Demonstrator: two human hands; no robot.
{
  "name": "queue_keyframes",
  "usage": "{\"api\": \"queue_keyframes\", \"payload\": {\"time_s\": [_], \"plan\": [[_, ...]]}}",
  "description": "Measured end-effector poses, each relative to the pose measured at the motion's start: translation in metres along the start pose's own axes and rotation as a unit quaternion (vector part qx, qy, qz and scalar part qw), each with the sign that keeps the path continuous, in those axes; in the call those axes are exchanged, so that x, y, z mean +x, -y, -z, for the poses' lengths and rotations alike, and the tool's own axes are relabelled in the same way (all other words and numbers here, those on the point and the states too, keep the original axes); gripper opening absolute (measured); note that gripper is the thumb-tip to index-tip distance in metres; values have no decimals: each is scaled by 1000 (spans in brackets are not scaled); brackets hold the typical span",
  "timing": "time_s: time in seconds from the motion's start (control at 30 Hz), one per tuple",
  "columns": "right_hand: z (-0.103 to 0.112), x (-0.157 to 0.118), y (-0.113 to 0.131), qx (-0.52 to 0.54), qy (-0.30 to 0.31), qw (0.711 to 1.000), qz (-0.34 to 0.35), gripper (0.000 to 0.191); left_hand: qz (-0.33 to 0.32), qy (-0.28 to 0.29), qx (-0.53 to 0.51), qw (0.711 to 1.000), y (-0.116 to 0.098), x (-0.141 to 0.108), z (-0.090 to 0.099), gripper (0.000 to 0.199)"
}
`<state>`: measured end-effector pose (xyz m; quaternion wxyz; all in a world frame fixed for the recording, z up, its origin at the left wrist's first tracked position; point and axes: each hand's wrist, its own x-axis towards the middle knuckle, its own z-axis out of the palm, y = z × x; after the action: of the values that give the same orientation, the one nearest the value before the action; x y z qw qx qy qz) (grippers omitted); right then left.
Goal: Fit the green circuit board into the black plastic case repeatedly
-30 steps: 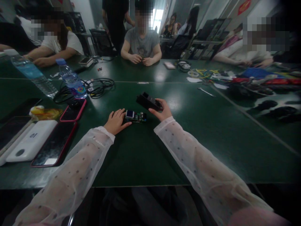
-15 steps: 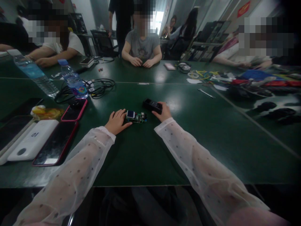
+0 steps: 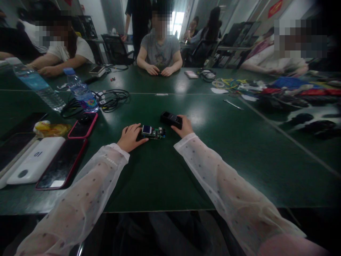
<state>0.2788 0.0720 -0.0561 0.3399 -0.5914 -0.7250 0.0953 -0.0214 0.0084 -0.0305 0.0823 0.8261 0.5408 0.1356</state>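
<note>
The person's right hand [image 3: 185, 127] was closed around the near right end of a black case [image 3: 170, 120], thumb on the near side and fingers on the far side. I couldn't tell whether the case touched the worktop [image 3: 165, 177] beneath it. The left hand [image 3: 130, 138] lay palm down, its fingers a little spread and the thumb out wide, at the left end of a green circuit board [image 3: 156, 133]. How firmly it gripped the board, I couldn't tell. The board sat on the worktop between the two hands, its small screen [image 3: 146, 129] facing up, with the case just beyond its right end.

Off to the left, a red-edged phone [image 3: 62, 163] lay beside a white power bank [image 3: 36, 158], and a pink-edged phone [image 3: 83, 125] lay beyond them. Two water bottles stood near a tangle of black cables [image 3: 114, 99]. Across the worktop sat a person in a grey shirt [image 3: 160, 48].
</note>
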Motion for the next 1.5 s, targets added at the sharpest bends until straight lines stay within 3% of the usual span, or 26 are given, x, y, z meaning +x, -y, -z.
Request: {"api": "queue_keyframes", "payload": {"time_s": [0.3, 0.6, 0.9, 1.23, 1.5], "plan": [[0, 0, 0, 3, -3, 1000, -1, 58, 12, -24, -65, 998, 7, 4, 4, 46], [0, 0, 0, -5, -1, 1000, 9, 58, 17, -39, -91, 995, 5, 6, 6, 49], [1, 0, 1, 2, 2, 1000, -2, 59, 31, -36, -201, 978, 10, 9, 4, 50], [3, -1, 4, 2, 5, 1000, -6, 59, 46, -23, -332, 942, 10, 8, 5, 52], [2, -1, 5, -2, 5, 1000, -13, 59, 49, -9, -469, 882, 13, 12, 4, 58]]}}
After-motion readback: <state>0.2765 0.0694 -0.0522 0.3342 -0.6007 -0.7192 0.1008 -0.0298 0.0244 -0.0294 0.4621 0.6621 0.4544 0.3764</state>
